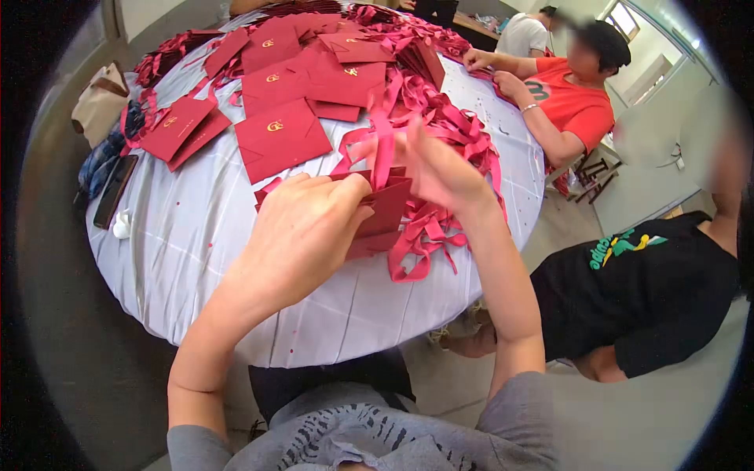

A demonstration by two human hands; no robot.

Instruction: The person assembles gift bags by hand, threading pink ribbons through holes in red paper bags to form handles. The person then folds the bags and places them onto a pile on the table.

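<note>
My left hand (310, 228) is closed on the top edge of a small dark-red paper bag (381, 216), standing upright near the front of the table. A pink-red ribbon (382, 153) rises from the bag's opening. Just right of this ribbon is my right hand (440, 169), raised, its fingers smeared by motion. Beside and beneath the right hand lies a heap of loose ribbons (440, 110), with a few trailing strands (424, 247) in front. Past my left hand a flat red bag with a gold emblem (284, 141) rests on the cloth.
More red bags (271, 82) cover the far half of the round, white-clothed table (188, 271). At the left edge are a beige pouch (102, 102), a dark phone-like object (115, 192) and a white crumpled item (122, 224). A person in orange-red (569, 102) handles ribbons; another in black (644, 290) is at right.
</note>
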